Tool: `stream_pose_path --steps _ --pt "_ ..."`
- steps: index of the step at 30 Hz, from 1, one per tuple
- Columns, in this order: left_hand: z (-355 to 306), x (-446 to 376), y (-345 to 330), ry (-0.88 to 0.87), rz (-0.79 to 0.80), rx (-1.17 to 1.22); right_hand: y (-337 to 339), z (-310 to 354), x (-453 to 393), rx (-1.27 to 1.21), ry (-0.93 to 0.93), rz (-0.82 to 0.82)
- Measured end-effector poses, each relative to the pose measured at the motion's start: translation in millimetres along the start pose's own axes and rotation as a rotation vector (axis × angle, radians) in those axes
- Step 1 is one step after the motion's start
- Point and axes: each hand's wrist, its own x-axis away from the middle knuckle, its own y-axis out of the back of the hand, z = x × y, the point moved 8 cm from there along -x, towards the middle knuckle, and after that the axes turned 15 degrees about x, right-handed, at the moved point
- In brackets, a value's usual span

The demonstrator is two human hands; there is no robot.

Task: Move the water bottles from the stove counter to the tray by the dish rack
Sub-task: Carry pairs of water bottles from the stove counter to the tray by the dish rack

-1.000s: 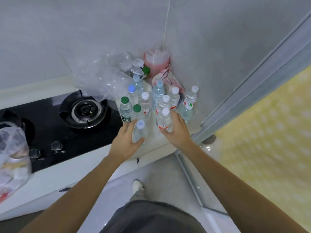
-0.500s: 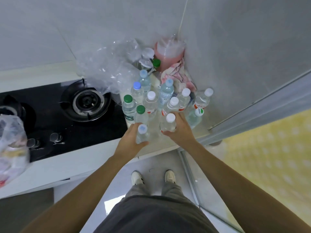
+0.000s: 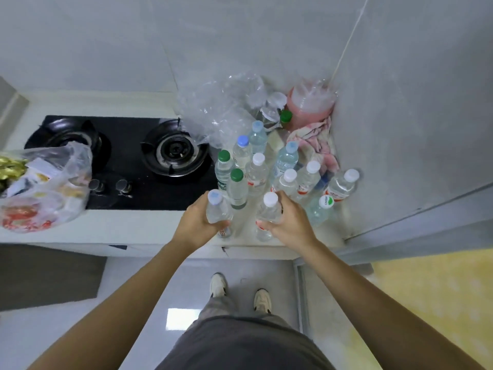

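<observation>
Several clear water bottles with white, blue and green caps stand clustered on the white counter (image 3: 138,231) right of the stove. My left hand (image 3: 196,222) is wrapped around a pale-blue-capped bottle (image 3: 216,208) at the front of the cluster. My right hand (image 3: 289,221) grips a white-capped bottle with a red label (image 3: 268,212) beside it. Both bottles are upright near the counter's front edge. Two green-capped bottles (image 3: 236,186) stand just behind them. No tray or dish rack is in view.
A black two-burner gas stove (image 3: 120,161) lies to the left, with a filled plastic bag (image 3: 45,188) on its left part. Crumpled clear plastic (image 3: 221,110), a pink jug (image 3: 310,105) and a pink cloth (image 3: 317,145) fill the corner. Grey walls close the back and right.
Both hands have closed around their bottles and drawn them toward the counter's front edge. The camera has swung left and up, bringing more of the stove and the floor into view.
</observation>
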Motion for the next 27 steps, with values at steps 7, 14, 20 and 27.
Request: stream_pose_path --steps 7,14,20,27 --pt "-11.3 52.8 61.4 0.094 -0.2 0.116 -9.1 85.7 -19.1 -0.078 0.258 0.116" --pt "2.3 171.6 167.5 0.163 -0.494 0.269 -42.4 225.3 -8.9 -0.134 0.493 0.285" --pt "30.5 305.4 262.4 0.14 -0.791 0.316 -100.6 372.3 57.0 -0.18 0.739 0.471" --pt "79.0 476.1 362.1 0.141 -1.065 0.323 -193.1 535.3 190.7 -0.15 1.002 0.628"
